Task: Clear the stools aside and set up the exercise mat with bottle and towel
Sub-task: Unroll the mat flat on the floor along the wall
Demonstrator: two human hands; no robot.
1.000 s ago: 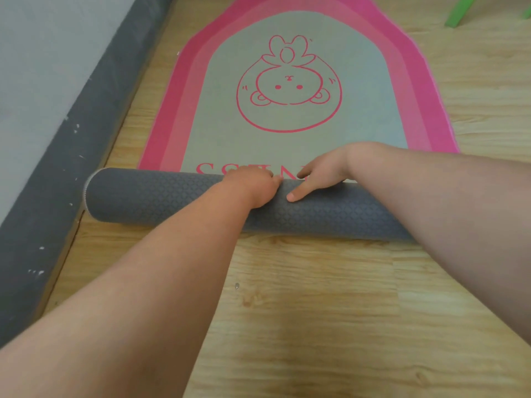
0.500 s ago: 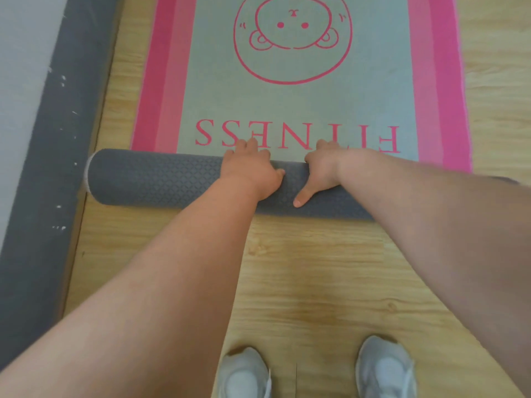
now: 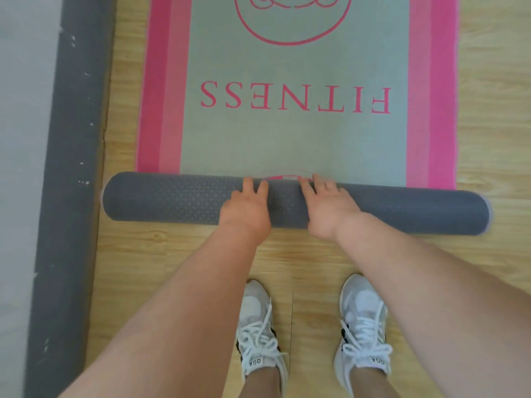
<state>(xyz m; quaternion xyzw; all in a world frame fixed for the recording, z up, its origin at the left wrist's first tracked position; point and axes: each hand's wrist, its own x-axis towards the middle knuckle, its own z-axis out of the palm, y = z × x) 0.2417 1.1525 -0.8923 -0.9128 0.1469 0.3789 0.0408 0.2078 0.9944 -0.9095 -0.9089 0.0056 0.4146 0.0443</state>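
Indoor room, a home or a small workout space; cannot tell which. Pale wood-look plank floor (image 3: 488, 81), grain and knots showing. A dark grey skirting board (image 3: 71, 168), flecked with white scuffs, runs along a plain pale wall (image 3: 23, 139). Pink-and-grey mat (image 3: 287, 139) printed FITNESS lies partly unrolled on the planks. White laced trainers (image 3: 258, 340) stand at its rolled end.

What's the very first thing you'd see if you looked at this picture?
The big pink mat with FITNESS printed upside down fills the top middle. Its grey rolled-up end lies across the wooden floor, with the left hand and right hand resting on it side by side. Two white sneakers stand at the bottom.
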